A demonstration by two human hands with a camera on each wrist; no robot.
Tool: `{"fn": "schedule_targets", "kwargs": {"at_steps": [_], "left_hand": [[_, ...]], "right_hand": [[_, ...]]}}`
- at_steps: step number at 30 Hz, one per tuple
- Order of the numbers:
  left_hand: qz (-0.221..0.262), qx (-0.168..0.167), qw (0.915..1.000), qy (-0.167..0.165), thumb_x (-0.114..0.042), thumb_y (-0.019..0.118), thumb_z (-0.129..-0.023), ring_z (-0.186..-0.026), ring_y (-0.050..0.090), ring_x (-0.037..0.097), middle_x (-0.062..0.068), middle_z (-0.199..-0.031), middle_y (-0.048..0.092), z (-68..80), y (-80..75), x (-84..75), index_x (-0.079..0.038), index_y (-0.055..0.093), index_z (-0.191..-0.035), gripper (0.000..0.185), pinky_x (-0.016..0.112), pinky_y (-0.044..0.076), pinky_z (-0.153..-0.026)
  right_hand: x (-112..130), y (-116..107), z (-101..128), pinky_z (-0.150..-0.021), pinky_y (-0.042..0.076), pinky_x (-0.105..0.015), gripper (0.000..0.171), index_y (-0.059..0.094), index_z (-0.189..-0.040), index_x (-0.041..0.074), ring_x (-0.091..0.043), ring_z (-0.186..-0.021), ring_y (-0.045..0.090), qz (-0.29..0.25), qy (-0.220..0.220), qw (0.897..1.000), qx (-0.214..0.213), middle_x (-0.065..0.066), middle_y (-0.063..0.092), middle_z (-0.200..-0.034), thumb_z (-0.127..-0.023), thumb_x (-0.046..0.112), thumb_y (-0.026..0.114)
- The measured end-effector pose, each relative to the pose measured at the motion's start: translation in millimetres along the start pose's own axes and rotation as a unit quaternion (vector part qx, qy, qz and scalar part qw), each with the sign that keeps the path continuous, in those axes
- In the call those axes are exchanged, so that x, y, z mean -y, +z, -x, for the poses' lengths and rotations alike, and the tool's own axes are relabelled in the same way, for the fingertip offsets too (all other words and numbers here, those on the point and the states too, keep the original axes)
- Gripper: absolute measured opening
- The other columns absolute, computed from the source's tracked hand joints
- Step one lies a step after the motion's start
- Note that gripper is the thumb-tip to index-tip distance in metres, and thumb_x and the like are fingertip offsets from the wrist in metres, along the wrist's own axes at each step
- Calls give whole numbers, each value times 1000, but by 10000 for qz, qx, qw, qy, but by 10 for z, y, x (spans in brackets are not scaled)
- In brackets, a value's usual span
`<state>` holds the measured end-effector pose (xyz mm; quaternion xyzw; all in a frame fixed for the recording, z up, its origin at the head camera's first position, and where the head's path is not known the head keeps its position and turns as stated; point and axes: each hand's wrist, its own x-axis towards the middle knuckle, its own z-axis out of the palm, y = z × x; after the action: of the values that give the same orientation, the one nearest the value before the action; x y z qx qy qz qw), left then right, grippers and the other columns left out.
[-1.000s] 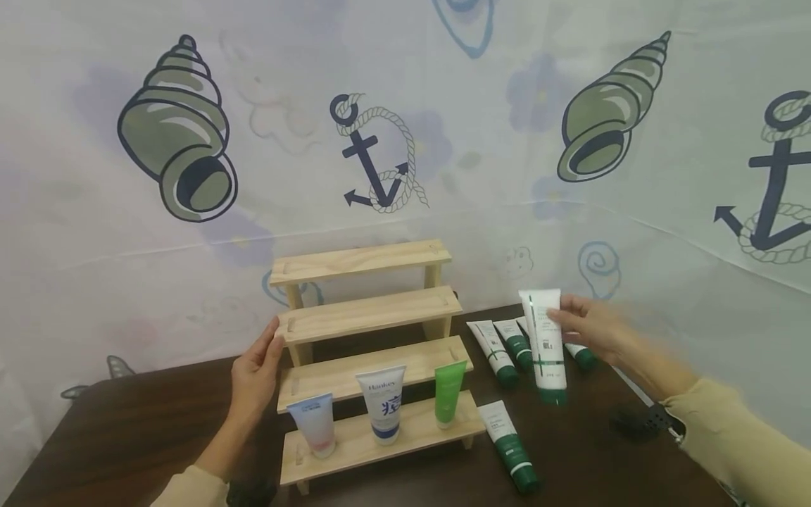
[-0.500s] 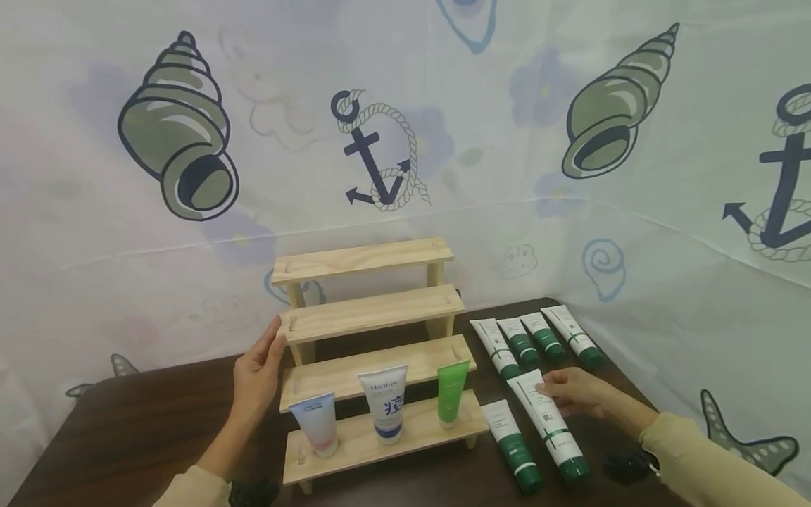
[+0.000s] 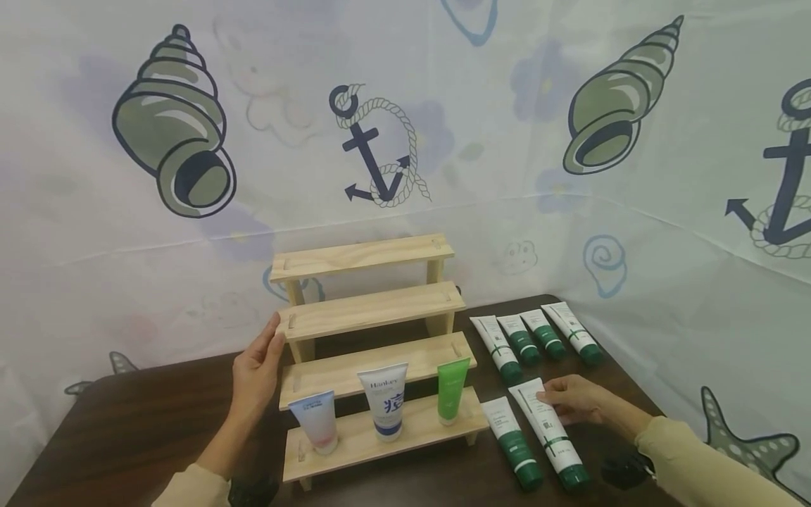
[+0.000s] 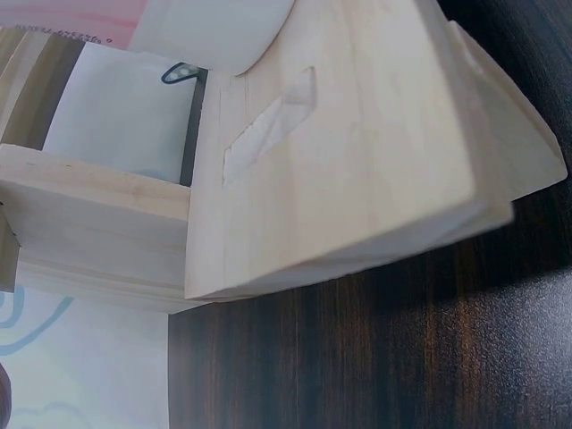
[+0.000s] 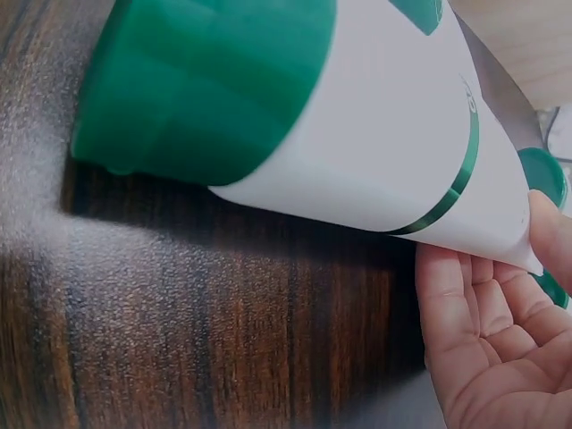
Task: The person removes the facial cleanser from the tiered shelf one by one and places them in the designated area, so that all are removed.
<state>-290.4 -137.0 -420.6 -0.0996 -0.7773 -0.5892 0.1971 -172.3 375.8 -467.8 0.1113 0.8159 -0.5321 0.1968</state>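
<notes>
My right hand (image 3: 573, 399) pinches the flat end of a white tube with a green cap (image 3: 551, 436), thumb on top and fingers beneath; in the right wrist view its cap (image 5: 206, 89) lies close over the dark tabletop. Beside it on the left lies another green-and-white tube (image 3: 514, 443). My left hand (image 3: 255, 370) holds the left end of a shelf on the stepped wooden display stand (image 3: 374, 313). On the lowest shelf stand a pink-and-white tube (image 3: 317, 422), a white tube with blue lettering (image 3: 384, 401) and a green tube (image 3: 451, 391).
Several green-and-white tubes (image 3: 538, 334) lie in a row at the table's back right. Patterned cloth (image 3: 481, 141) hangs behind and to the right of the dark wooden table (image 3: 158, 408). The stand's upper shelves rise toward the cloth.
My right hand has brought the white tube from above the back row down and forward, laying it beside the front tube. My left hand stays at the stand.
</notes>
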Motion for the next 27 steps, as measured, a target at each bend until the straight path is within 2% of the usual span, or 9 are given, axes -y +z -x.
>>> {"fn": "schedule_targets", "kwargs": {"at_steps": [7, 14, 27], "left_hand": [[-145, -3, 9998, -149, -22, 53, -102, -116, 41, -26, 7, -145, 49, 2, 15, 20, -7, 51, -141, 42, -3, 37, -96], [-211, 72, 9994, -267, -23, 53, -102, -115, 42, -25, 9, -145, 48, 2, 8, 2, -10, 49, -143, 43, -3, 37, -96], [-151, 140, 9994, -289, -25, 52, -103, -118, 41, -23, 8, -148, 46, -12, 13, -2, -8, 48, -144, 45, -3, 37, -96]], "right_hand": [[14, 22, 20, -70, 59, -29, 45, 57, -121, -10, -14, -78, 65, 60, -26, 10000, -16, -2, 68, -87, -96, 27, 64], [59, 52, 26, -69, 60, -30, 40, 60, -116, -8, -15, -77, 65, 279, 94, 9992, -259, -4, 67, -87, -94, 24, 66], [92, 108, 43, -67, 60, -31, 29, 62, -106, -6, -15, -75, 62, 685, 98, 9964, -480, -5, 65, -86, -94, 20, 66]]}}
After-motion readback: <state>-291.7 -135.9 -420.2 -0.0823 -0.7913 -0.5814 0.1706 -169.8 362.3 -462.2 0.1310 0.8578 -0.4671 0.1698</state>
